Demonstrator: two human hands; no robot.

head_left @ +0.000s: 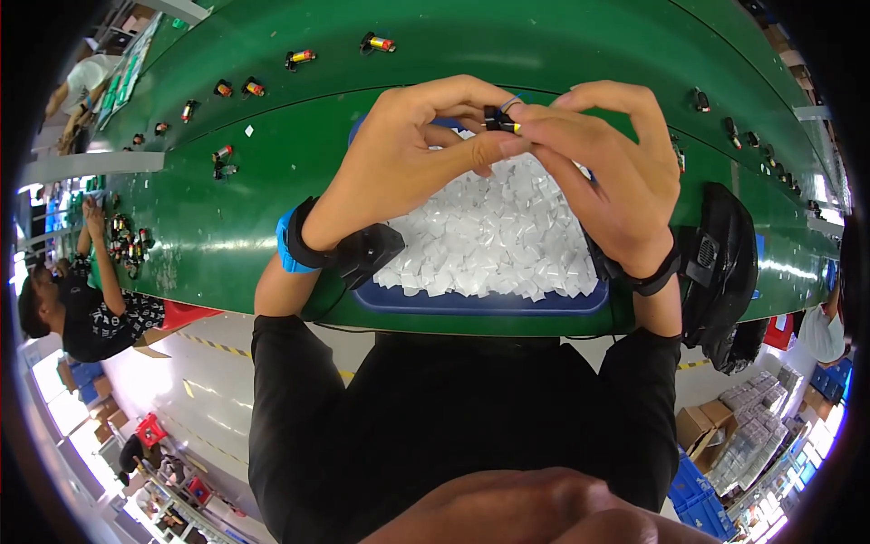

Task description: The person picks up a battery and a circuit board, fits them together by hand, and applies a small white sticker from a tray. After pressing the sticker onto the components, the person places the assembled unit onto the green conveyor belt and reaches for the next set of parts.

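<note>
Above a blue tray (pixel 480 305) heaped with small white slips (pixel 494 240), my two hands meet at a small black and yellow part with a thin blue wire (pixel 497 118). My left hand (pixel 412 145) is closed on its black end between thumb and fingers. The thumb and forefinger of my right hand (pixel 607 154) pinch its yellow end, and my fingertips hide much of the part. What else the right fingers may hold there is too small to make out.
Similar small parts (pixel 300 58) stand in a spaced row on the green table (pixel 299 127). A black bag (pixel 722 263) lies to my right. At the left, a co-worker (pixel 77 304) reaches toward a cluster of parts (pixel 127 243). Black cables hang by the table's near edge.
</note>
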